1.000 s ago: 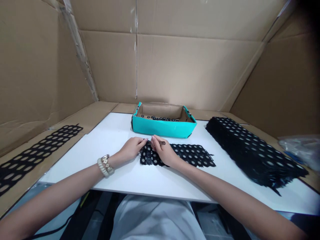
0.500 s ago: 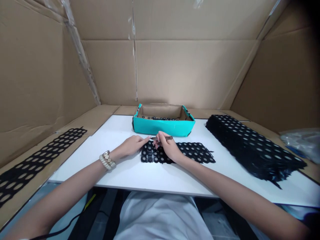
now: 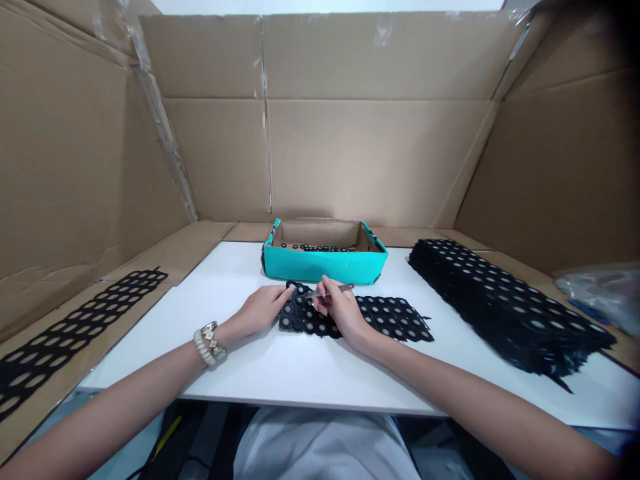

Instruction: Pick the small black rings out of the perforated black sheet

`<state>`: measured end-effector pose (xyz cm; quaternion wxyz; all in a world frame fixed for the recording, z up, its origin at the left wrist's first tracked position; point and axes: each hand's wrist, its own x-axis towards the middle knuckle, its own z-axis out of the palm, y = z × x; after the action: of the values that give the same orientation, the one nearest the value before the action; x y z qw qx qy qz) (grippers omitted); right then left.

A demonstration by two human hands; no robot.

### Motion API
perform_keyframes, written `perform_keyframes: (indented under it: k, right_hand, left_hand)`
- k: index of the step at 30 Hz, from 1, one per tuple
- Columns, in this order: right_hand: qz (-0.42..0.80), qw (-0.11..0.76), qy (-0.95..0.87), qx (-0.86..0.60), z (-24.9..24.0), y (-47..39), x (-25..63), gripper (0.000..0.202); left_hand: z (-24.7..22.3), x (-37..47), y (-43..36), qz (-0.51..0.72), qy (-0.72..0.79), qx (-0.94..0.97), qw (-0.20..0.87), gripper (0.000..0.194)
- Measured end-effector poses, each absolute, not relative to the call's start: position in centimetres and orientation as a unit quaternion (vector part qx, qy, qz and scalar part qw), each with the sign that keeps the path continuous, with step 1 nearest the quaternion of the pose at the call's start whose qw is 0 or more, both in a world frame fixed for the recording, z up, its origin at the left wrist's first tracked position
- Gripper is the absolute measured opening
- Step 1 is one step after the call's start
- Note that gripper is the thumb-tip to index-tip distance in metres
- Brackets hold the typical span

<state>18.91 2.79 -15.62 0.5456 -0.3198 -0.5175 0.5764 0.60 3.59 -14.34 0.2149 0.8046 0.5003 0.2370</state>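
Right grip (image 3: 340, 312) pinches a slim tool (image 3: 346, 287) pointing left, roughly along the black sheet's (image 3: 395, 319) length; left grip (image 3: 256, 309) unclear.

The tool's tip (image 3: 312, 294) has moved from the left hand (image 3: 260, 309), seemingly onto the sheet (image 3: 395, 318).

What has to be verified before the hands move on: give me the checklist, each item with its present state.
1. Left hand at the left end of the perforated black sheet: ok.
2. Slim metal tweezers-like tool held in the right hand: ok.
3. Tool's tip touching the sheet: cannot tell, too small at this distance.
4. Open turquoise cardboard box just beyond the hands, dark rings inside: ok.
5. Stack of perforated black sheets on the right, apart from the right forearm: ok.
6. Whole sheet unobstructed: not ok, the right hand covers part.
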Motion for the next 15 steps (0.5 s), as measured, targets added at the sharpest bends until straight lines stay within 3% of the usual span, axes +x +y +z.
perform_keyframes:
  k: [15]
  right_hand:
    - [0.493, 0.481, -0.642, -0.337, -15.22, 1.89, 18.91, 0.041]
  left_hand:
    - [-13.8, 0.86, 3.18, 0.244, 0.483, 0.802, 0.251, 0.047]
